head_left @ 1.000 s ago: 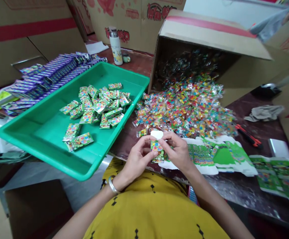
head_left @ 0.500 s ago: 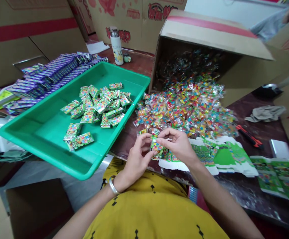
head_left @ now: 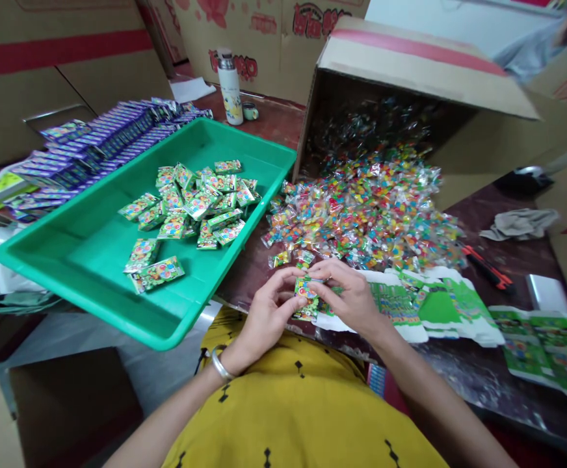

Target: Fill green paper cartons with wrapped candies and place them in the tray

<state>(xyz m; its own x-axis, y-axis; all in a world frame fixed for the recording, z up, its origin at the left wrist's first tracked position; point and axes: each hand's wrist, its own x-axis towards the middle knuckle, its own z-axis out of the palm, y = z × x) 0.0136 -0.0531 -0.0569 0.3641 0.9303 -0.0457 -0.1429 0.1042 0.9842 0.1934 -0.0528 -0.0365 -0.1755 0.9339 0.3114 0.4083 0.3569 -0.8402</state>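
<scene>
Between both hands, at the table's front edge, is a small green printed box (head_left: 306,300). My left hand (head_left: 270,312) grips its left side with thumb and fingers. My right hand (head_left: 346,296) pinches the upper right of the same box. Flat green cartons (head_left: 439,302) lie to the right of my right hand. Beyond my hands spreads a heap of clear candy packets (head_left: 366,214), spilling from a tipped cardboard box (head_left: 424,52). To the left, a green tray (head_left: 88,260) holds several filled-looking green boxes (head_left: 200,205).
Stacked purple boxes (head_left: 112,133) lie behind the tray. A bottle (head_left: 230,91) and a small cup (head_left: 250,111) stand at the back. At the right are a red-and-black tool (head_left: 491,268), a cloth (head_left: 520,223) and more green cartons (head_left: 551,351).
The box between my hands now shows its top edge closed and its white flap is no longer visible. My right hand has shifted slightly downward.
</scene>
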